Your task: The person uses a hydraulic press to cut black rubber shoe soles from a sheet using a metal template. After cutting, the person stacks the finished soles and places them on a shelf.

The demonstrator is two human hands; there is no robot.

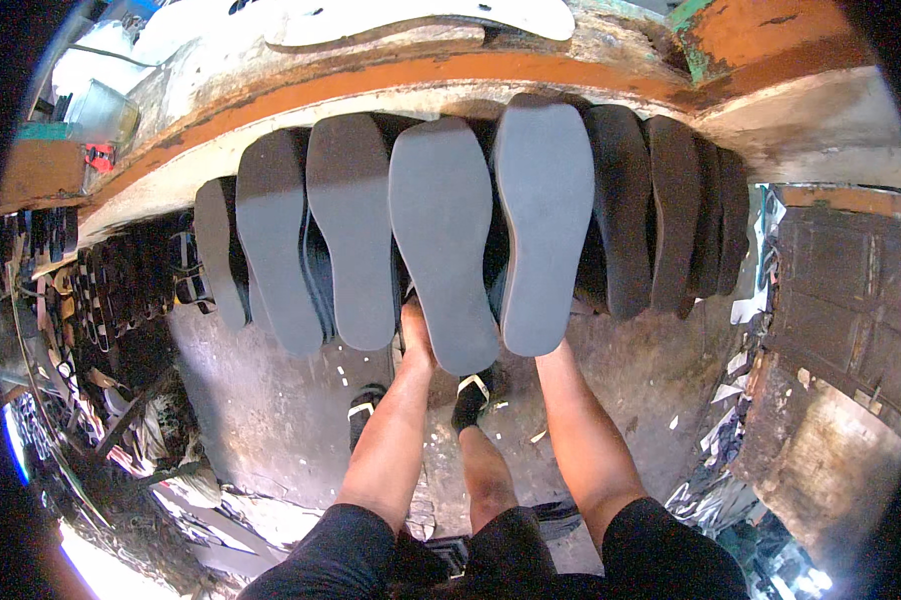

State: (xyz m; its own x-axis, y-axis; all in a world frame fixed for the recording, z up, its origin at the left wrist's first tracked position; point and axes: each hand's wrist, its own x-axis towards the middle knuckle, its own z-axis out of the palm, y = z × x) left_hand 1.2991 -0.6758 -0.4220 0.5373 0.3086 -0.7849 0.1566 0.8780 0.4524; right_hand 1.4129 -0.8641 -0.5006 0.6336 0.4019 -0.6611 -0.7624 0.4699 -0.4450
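A fanned row of grey and dark sandal-shaped soles [351,240] spans the space in front of me, long faces toward me. My left hand [414,322] reaches behind the middle sole [442,220]; only its back edge and wrist show. Just right of that stands a lighter grey sole [544,200], tallest in the row. My right wrist [555,362] goes in under its lower end, and the hand beyond is covered. Both sets of fingers are hidden, so their grip cannot be made out. Darker soles [674,215] continue to the right.
Behind the row runs a worn bench edge with an orange strip [441,70], and a white flat piece [421,22] lies on top. At left hang dark straps [121,290]. Scraps litter the concrete floor [261,400]. A brown wooden panel [836,300] stands at right.
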